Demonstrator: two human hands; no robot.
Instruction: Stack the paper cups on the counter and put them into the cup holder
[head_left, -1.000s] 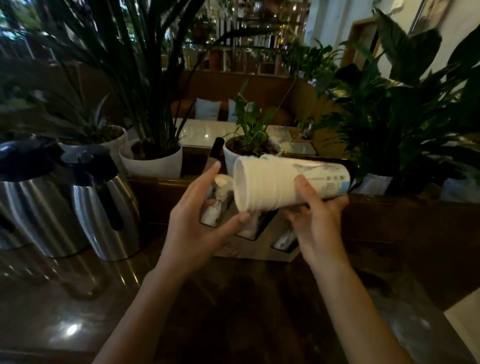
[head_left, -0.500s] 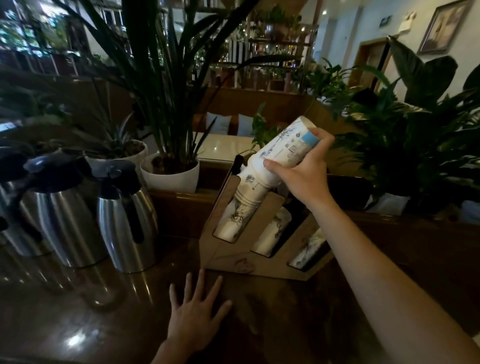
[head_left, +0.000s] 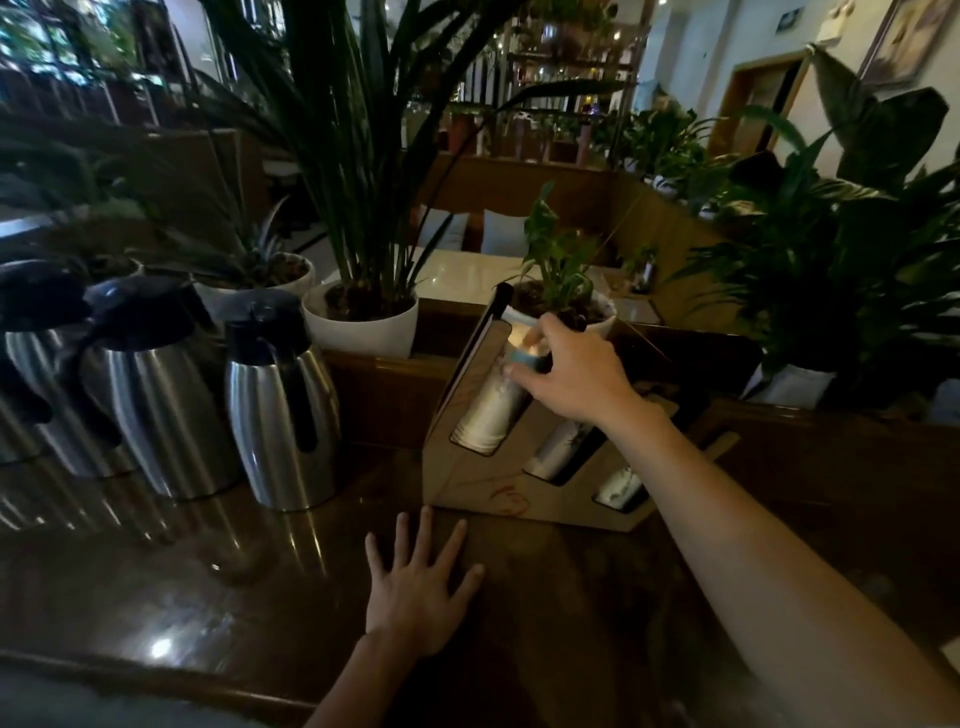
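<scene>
A brown slanted cup holder (head_left: 483, 488) with three slots stands on the dark counter (head_left: 208, 597). The stack of white paper cups (head_left: 491, 410) lies deep in its left slot, rims down. My right hand (head_left: 566, 374) rests on the stack's upper end, fingertips around the blue-banded top cup. The middle slot (head_left: 563, 452) and the right slot (head_left: 621, 491) each hold more cups. My left hand (head_left: 415, 587) lies flat on the counter in front of the holder, fingers spread, holding nothing.
Three steel thermos jugs (head_left: 280, 400) with black lids stand to the left of the holder. Potted plants (head_left: 363, 322) line the wooden ledge behind it. Large leafy plants (head_left: 831, 270) fill the right side.
The cup stack has slid down into the left slot, and my right hand followed it down. A second ago both hands held the stack level; my left hand now lies on the counter.
</scene>
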